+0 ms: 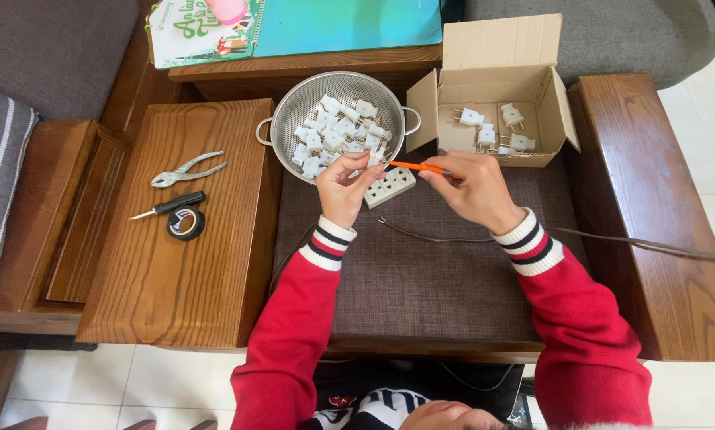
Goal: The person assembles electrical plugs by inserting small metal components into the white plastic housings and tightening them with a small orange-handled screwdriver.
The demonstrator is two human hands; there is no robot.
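Left hand (343, 185) pinches a small white plastic plug (376, 155) between its fingertips, closed on it. Right hand (475, 189) grips an orange-handled screwdriver (418, 166), tip pointing at the plug; the hands are apart, joined only by the tool. Just below and between them lies a white multi-socket block (390, 188) on a brown woven mat (421, 279). Just beyond the left hand: round metal colander (293, 107) of white plugs. Beyond the right hand: open cardboard box (497, 48). Well left of the left hand: metal pliers (186, 170), black-handled screwdriver (168, 208), black tape roll (186, 224).
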